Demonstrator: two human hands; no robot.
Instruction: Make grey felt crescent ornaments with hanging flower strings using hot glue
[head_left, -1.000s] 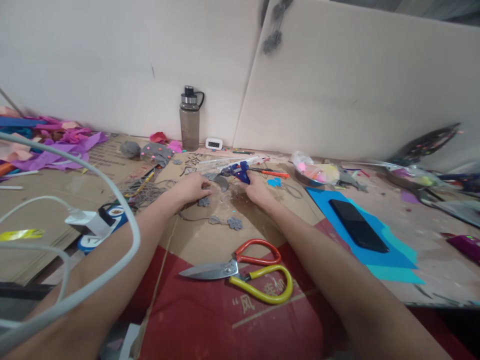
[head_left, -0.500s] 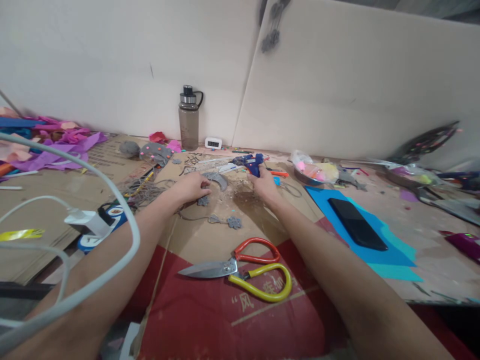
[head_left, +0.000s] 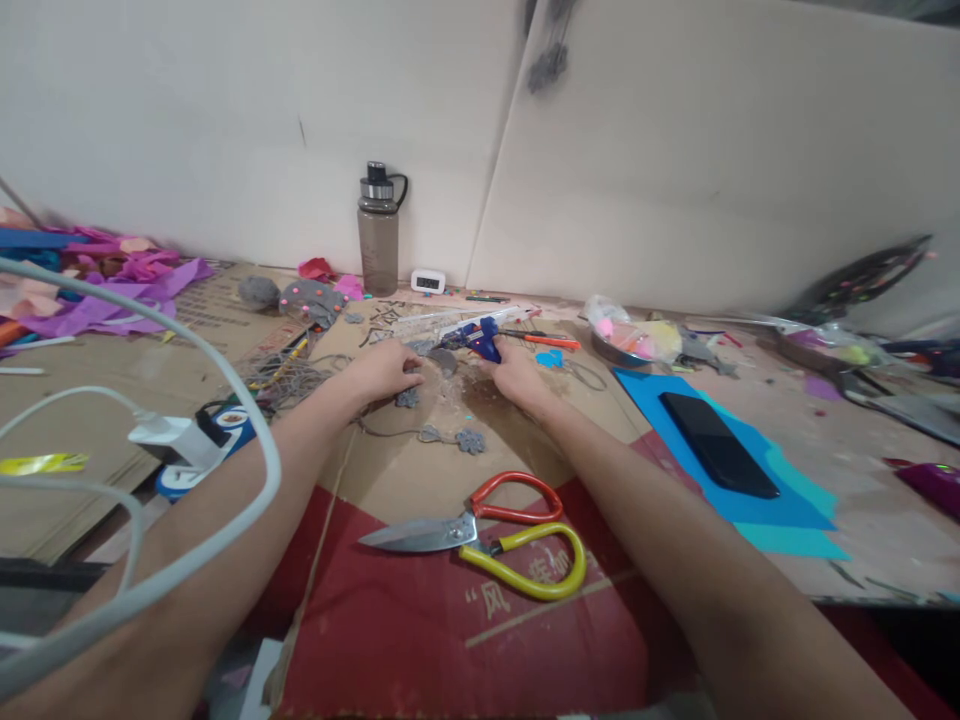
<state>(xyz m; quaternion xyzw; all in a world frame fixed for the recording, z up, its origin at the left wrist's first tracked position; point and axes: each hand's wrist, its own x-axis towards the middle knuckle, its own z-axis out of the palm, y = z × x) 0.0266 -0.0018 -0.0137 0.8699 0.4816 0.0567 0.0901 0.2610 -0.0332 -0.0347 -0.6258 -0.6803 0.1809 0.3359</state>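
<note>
My right hand [head_left: 517, 377]: grasping blue plastic glue gun [head_left: 487, 343], near grey rounded piece [head_left: 444, 361]. Left hand [head_left: 386, 370]: fingers curled, grip I cannot tell.

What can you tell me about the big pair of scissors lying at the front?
The scissors have two silvery blades, nearly closed and tapering to a point, joined by a round pivot. Their large looped handles, one red and one yellow, look plastic-coated. They lie flat on the cardboard, mostly over its dark red printed part, with the blades pointing to the person's left and the handles to the right, the red loop farther from the person. Neither hand touches them.
</note>
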